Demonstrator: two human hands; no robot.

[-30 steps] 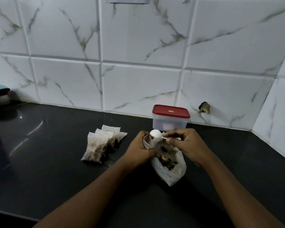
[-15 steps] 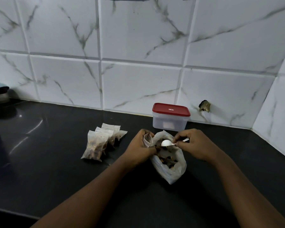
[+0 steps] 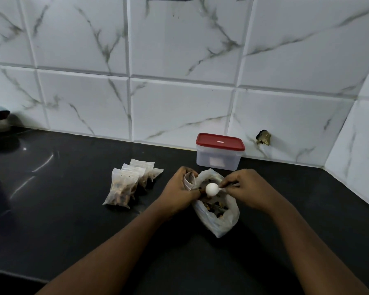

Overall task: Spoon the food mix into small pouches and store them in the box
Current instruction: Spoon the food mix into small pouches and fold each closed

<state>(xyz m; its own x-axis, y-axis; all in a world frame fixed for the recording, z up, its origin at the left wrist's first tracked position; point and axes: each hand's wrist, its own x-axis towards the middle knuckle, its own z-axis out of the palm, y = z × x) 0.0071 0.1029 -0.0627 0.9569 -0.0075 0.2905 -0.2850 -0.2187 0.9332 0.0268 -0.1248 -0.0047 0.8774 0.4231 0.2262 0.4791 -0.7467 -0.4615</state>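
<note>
Food mix: It sits in the big clear bag [image 3: 216,211], a little below and right of the middle of the frame.
Spoon: The white spoon [image 3: 211,189] hangs over the open top of the bag, with its round end close to the small pouch [image 3: 189,180]. It is too small to tell whether there is food on it.
Left grip: The left hand [image 3: 179,193] has its fingers curled round the small pouch and pinches it at the left edge of the bag.
Right grip: The right hand [image 3: 248,188] pinches the thin spoon handle with its fingertips.
Doing it well: The pouch mouth should probably stay wide open and right over the bag. Then any bits that fall will land back in the bag. A slow tip and small scoops look best.
Watch out: The pouch looks thin and floppy, so its mouth may fold shut.
Full pouches: A small pile [image 3: 129,184] lies on the dark desk [image 3: 62,209], left of the hands.
Box: The box [image 3: 218,158] stands by the wall, just behind the bag. Its red lid [image 3: 220,142] is on and must come off first.
</note>
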